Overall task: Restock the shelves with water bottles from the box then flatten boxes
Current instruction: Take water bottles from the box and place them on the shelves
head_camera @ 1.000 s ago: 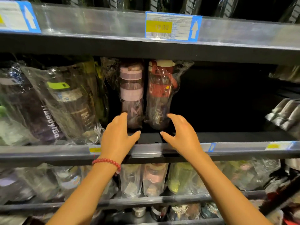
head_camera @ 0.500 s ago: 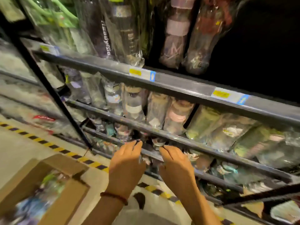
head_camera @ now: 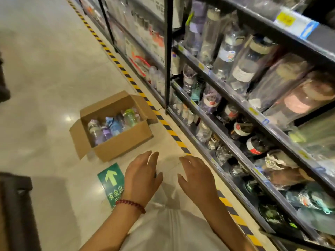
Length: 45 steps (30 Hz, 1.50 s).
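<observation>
An open cardboard box [head_camera: 126, 142] stands on the floor to the left of the shelving, flaps spread. Several wrapped water bottles [head_camera: 113, 125] lie inside it, purple, blue and green. My left hand [head_camera: 142, 175], with a red bead bracelet at the wrist, hovers empty over the floor just below and right of the box, fingers apart. My right hand [head_camera: 196, 178] is beside it, also empty with fingers spread. The dark metal shelves [head_camera: 235, 104] on the right hold many bagged bottles on several levels.
A yellow-and-black hazard stripe [head_camera: 170, 132] runs along the floor by the shelf base. A green arrow floor sticker [head_camera: 110, 183] lies under my left wrist. Dark objects [head_camera: 16, 209] stand at the left edge. A black shelf post [head_camera: 167, 53] rises behind the box.
My view has swung from the shelf front down and left to the floor. Both hands have left the shelf rail and now hang low near the box, still empty.
</observation>
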Available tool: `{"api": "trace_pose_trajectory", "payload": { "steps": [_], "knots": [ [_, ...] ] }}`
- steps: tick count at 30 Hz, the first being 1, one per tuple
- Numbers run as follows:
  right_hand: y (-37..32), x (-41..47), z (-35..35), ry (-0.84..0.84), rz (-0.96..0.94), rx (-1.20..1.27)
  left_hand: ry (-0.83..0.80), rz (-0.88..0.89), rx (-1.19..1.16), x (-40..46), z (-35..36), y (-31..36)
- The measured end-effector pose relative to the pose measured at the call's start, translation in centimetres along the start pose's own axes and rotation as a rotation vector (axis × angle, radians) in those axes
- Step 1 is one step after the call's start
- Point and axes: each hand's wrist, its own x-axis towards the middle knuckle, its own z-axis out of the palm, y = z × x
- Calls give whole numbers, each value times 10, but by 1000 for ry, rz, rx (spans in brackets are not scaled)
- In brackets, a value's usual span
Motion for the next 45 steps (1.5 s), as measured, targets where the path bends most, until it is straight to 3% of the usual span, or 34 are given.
{"api": "trace_pose_trajectory", "payload": {
  "steps": [10,16,25,35,45],
  "knots": [
    [-66,88,21,-75,-195,-29,53,-188,5,21,-24,-79],
    [-143,177,42,-81,-280,-5,113,-302,-73,65,-64,-175],
    [-245,273,81,-158,-295,35,106,-326,-37,119,-90,-294],
    [-253,365,120,-410,-301,65,31,-408,-117,186,-69,-350],
    [-231,494,207,-695,-358,9,-223,-711,-176,291,1,-420]
  ]
}}
